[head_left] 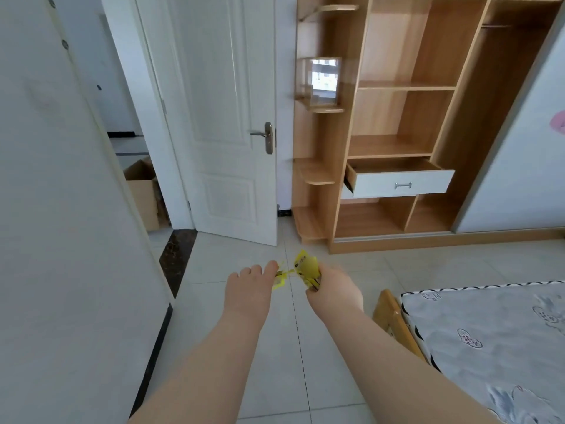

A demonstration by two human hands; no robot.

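Observation:
Both my arms reach forward over the tiled floor. My right hand (334, 287) grips a small yellow wrapper (307, 266), with a dark thing showing under the fingers that I cannot identify. My left hand (249, 290) pinches a thin yellow torn strip (280, 278) that stretches toward the wrapper. The two hands are a short gap apart. The fingers curl away from the camera, so their tips are hidden.
A white door (220, 117) stands open ahead, with a cardboard box (143, 191) beyond the doorway. A wooden wardrobe (397, 117) has a white drawer (400, 182) pulled out. A bed with a patterned mattress (495, 341) is at the lower right. A white wall (61, 209) runs along the left.

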